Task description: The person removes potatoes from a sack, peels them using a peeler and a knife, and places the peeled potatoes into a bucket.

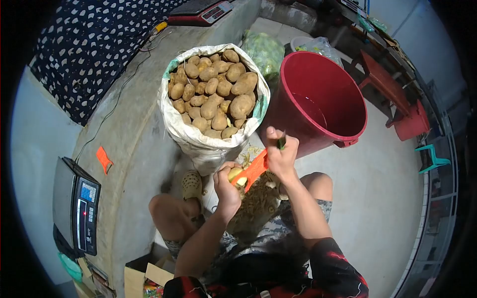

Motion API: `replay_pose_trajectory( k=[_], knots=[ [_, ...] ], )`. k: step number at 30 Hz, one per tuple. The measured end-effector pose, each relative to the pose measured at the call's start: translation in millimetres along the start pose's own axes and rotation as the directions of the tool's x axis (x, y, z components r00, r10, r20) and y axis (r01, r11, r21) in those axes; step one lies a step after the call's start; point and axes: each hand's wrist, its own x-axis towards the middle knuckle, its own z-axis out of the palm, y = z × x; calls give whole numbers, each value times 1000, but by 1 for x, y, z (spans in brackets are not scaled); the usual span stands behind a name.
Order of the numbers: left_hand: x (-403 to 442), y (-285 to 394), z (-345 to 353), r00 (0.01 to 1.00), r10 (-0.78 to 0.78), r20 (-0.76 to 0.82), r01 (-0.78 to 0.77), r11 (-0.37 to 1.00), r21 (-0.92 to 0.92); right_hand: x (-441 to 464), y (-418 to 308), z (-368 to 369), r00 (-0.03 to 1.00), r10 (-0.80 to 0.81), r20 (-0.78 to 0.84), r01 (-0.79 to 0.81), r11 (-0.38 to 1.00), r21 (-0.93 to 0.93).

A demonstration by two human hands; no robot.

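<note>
My left hand (228, 194) is wrapped round a partly peeled potato (235, 174), its pale yellow flesh showing. In my right hand (282, 158) is an orange peeler (257, 170), its head against the potato. Something dark green shows by the right fingers, too small to name. Below both hands, a heap of potato peelings (256, 206) lies on the floor between my legs. Just ahead stands a white sack (181, 131) full of unpeeled potatoes (211, 87). To its right is a large red bucket (318, 124), with what looks like a little water at the bottom.
On the concrete ledge at left are a digital scale (85, 211), a second orange peeler (105, 160) and a cable. Another scale (201, 12) sits at the far end. A green-filled plastic bag (263, 52), a red stool (382, 82) and a cardboard box (135, 282) stand around me.
</note>
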Motion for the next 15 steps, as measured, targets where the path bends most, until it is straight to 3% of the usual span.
replay_pose_trajectory(
  k=[1, 3, 4, 5, 7, 9, 10, 12, 14, 15],
  knots=[
    [0, 1, -1, 1000, 0, 1, 0, 1000, 3, 1, -6, 0, 998, -61, -4, 61, 998, -11],
    [-2, 5, -5, 994, -101, 41, 101, 995, 6, 13, 33, 4, 995, 83, -54, -82, 996, 20],
    [0, 9, -8, 983, -125, 132, 130, 991, -30, 21, 46, -2, 982, 171, -83, -181, 975, -130],
    [-1, 10, -7, 983, -120, 136, 125, 992, -31, 23, 66, -4, 957, 273, -99, -278, 960, -37],
    [-1, 12, -7, 986, -131, 103, 128, 991, 35, 21, 45, -5, 949, 312, -50, -307, 947, 95],
    [-3, 13, 0, 994, -54, 96, 46, 996, 79, 7, 18, 1, 994, 108, -15, -107, 990, 95],
    [-4, 15, 2, 995, 28, 99, -40, 991, 126, 6, -10, -2, 1000, 24, 15, -24, 999, -39],
    [-7, 21, 2, 993, 19, 116, -40, 983, 177, 11, 8, -2, 999, 53, 6, -52, 996, -69],
    [-8, 25, 3, 988, 13, 156, -46, 976, 211, 25, 42, -10, 960, 281, 8, -272, 936, -221],
    [-8, 25, 4, 987, 19, 161, -53, 977, 208, 27, 42, -10, 962, 274, 3, -266, 939, -219]
  ],
)
